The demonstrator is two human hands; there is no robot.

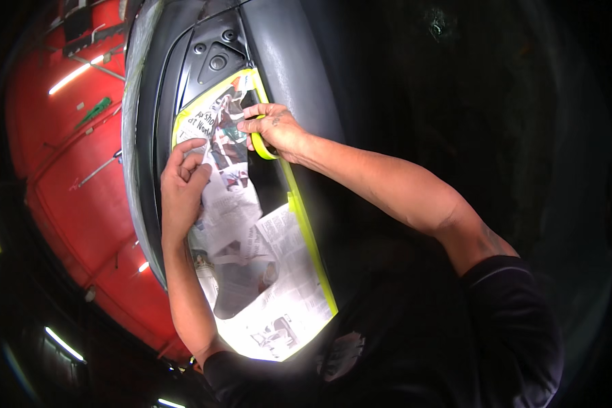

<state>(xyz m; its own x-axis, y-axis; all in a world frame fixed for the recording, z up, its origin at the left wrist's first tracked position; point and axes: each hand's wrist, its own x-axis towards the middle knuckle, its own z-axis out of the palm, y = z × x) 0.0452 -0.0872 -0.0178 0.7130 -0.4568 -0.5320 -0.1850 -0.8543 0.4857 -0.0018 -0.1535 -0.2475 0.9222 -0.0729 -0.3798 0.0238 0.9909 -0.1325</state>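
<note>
Sheets of newspaper [234, 224] cover much of a window in a dark vehicle panel, edged with bright yellow tape [304, 234]. My left hand [183, 187] rests on the left side of the newspaper, its thumb and index finger apart. On the right side, my right hand [277, 129] is closed on a curved band of yellow masking tape [264, 149] by the window's edge; whether this is the roll or a loose strip I cannot tell. Between the upper sheet and the right-hand tape, a dark strip of window [270, 183] shows uncovered.
Above the newspaper is a black triangular trim piece [215, 61] with round fittings. A smooth dark panel [296, 75] runs along the right. Clear plastic film [134, 136] borders the left edge. Beyond it is a red surface [68, 156] with light tubes [76, 75].
</note>
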